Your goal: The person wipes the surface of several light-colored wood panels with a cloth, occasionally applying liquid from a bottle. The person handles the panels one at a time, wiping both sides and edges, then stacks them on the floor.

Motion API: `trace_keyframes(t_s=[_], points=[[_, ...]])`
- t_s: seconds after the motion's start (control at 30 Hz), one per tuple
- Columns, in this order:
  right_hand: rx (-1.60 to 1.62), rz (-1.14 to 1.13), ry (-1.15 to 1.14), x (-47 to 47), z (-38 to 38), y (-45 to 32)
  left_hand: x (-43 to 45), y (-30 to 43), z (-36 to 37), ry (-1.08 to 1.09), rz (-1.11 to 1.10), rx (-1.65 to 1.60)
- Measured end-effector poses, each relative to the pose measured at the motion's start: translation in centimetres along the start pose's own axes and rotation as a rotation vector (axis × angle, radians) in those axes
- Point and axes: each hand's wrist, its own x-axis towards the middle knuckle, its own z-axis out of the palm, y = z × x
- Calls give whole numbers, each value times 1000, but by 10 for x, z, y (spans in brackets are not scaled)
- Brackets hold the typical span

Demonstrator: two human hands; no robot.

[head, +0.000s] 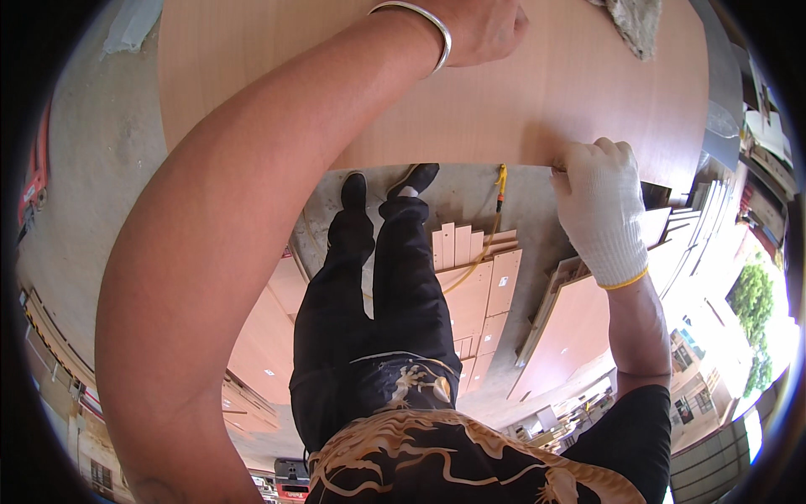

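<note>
A broad wood-grain panel point(441, 120) lies before me, its near edge curved by the lens. My left hand point(488, 31), bare with a silver bangle at the wrist, is over the panel at the top of the picture. Its fingers are curled and partly cut off, so whether it holds anything is hidden. My right hand point(598, 195), in a white knitted glove with a yellow cuff edge, grips the panel's near edge toward the right. A greyish, fluffy cloth point(637, 28) rests on the panel at the upper right.
Below the panel, a yellow hose with a yellow spray nozzle point(502, 176) runs over the concrete floor point(535, 220). Stacked wood-grain boards point(472, 283) lie beside my legs, and more boards point(567, 334) stand at the right. Clear plastic sheeting point(133, 25) is at the upper left.
</note>
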Motion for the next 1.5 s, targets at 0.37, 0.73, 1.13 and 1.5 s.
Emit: trace_keyframes(t_s=[0.37, 0.73, 1.13, 1.5], points=[[488, 158, -2, -5, 10, 25, 1, -2, -2, -22, -2, -20], [651, 315, -104, 8, -5, 14, 0, -4, 1, 43, -5, -43], [381, 51, -82, 13, -9, 18, -3, -4, -1, 58, -4, -38], [257, -81, -42, 15, -6, 20, -5, -4, -2, 22, -12, -45]])
